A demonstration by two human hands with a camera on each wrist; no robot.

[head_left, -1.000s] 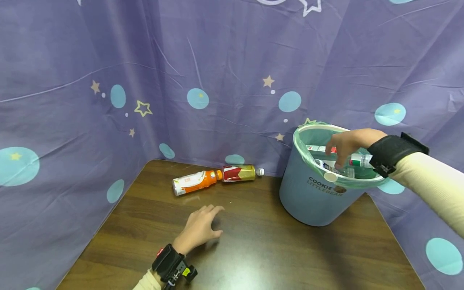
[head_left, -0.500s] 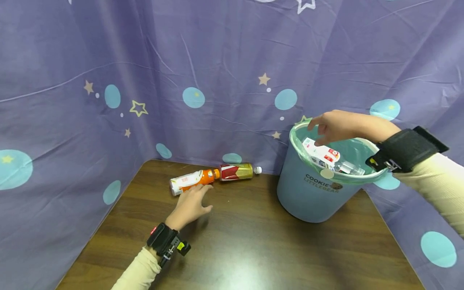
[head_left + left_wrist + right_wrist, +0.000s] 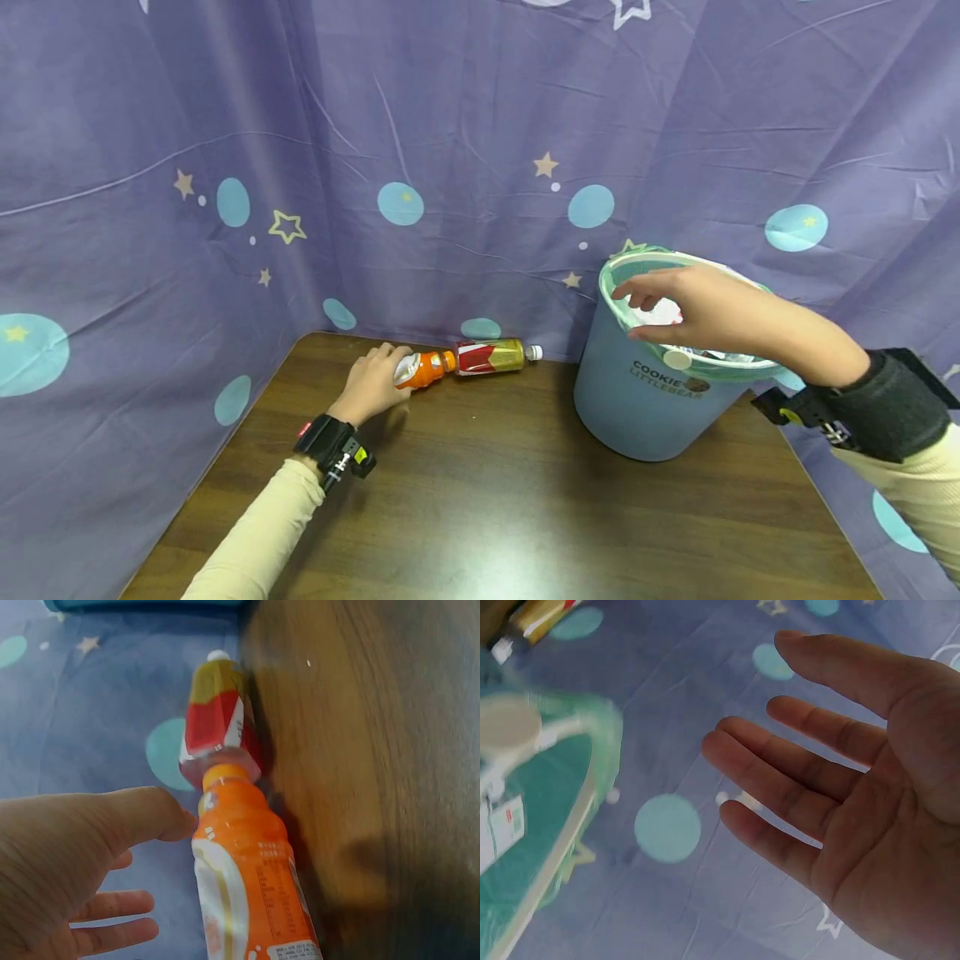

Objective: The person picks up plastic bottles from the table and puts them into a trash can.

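Observation:
An orange drink bottle [image 3: 423, 369] with a white-and-orange label lies on its side on the table. My left hand [image 3: 372, 382] reaches over its lower half, hiding the base in the head view. In the left wrist view, one fingertip overlaps the edge of the bottle [image 3: 251, 877], while the other fingers [image 3: 116, 904] stay spread beside it, not wrapped round it. Cap toward it lies a red-and-yellow-labelled bottle [image 3: 491, 357] with a white cap. My right hand [image 3: 701, 312] hovers over the near rim of the bin [image 3: 637, 408], holding nothing, fingers apart.
The blue-grey bin, lined with a green bag [image 3: 604, 742], holds white-labelled packaging [image 3: 660, 312], partly hidden by my right hand. A purple patterned curtain [image 3: 480, 250] hangs behind and beside the wooden table [image 3: 480, 500].
My left hand has moved forward and left, onto the orange bottle. The right hand has risen out of the bin and drawn back toward me; a white-labelled container shows inside the bin.

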